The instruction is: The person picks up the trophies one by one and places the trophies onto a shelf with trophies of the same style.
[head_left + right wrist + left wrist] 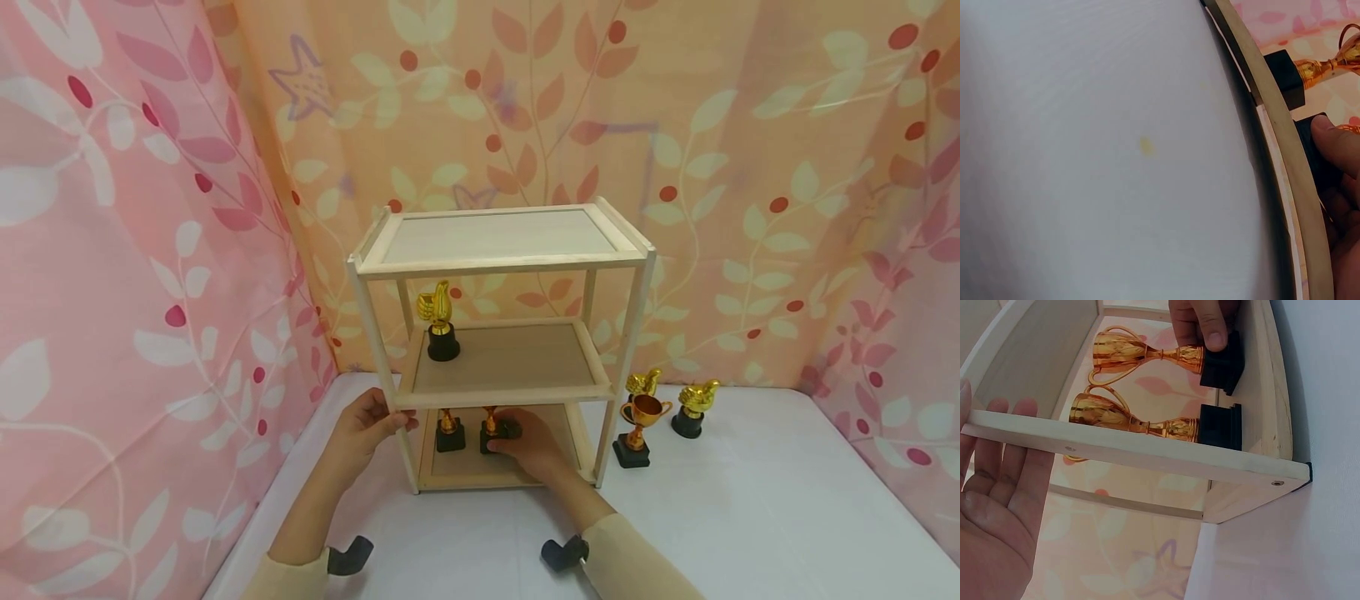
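Note:
A small wooden three-tier shelf (483, 398) stands on the table. My left hand (362, 437) grips its left front post (1147, 453), with the fingers behind the post. On the bottom tier, my right hand (534, 446) holds a golden cup trophy (1119, 351) by its black base (491, 442). A second cup trophy (450, 435) stands upright to its left, a little apart. The middle tier above hides both cups' upper parts in the head view, but the left wrist view shows them. A golden thumbs-up trophy (442, 333) stands at the left of the middle tier.
Right of the shelf, a cup trophy (635, 433) stands on the white table (780, 500), in front of a partly hidden thumbs-up trophy (643, 382). Another thumbs-up trophy (693, 408) is farther right. Patterned curtains (735, 208) surround the table.

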### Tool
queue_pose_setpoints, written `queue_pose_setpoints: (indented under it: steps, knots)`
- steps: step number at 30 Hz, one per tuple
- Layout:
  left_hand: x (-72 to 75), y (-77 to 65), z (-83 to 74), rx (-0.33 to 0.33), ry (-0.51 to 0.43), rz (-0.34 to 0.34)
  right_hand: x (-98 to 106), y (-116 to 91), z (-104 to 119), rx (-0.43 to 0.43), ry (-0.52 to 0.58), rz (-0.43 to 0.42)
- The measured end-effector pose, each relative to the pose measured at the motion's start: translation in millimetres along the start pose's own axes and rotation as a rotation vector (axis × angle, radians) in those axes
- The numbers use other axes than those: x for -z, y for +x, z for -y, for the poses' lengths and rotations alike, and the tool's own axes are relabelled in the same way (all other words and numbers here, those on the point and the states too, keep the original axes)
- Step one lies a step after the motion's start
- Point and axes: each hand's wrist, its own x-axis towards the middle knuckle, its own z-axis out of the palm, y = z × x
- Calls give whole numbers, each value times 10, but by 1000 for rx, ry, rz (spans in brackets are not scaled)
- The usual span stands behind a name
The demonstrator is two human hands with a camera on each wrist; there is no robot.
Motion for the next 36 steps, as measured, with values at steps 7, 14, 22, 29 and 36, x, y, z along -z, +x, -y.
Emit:
queue_pose_setpoints:
  steps: [7, 14, 22, 29, 36]
  knots:
    - [-14, 0, 1, 1, -11, 3, 18, -16, 25, -10, -5, -6]
    - [-18, 11, 0, 4, -4, -7, -4, 13, 16, -9, -27, -11]
    - [-13, 7, -12, 3, -1, -9, -10, 44, 19, -12, -31, -10]
    - [-10, 5, -4, -17, -6, -1, -2, 32, 46, -1, -32, -5]
    - [-7, 1, 1, -11, -2, -1, 0, 25, 61, 2, -22, 2]
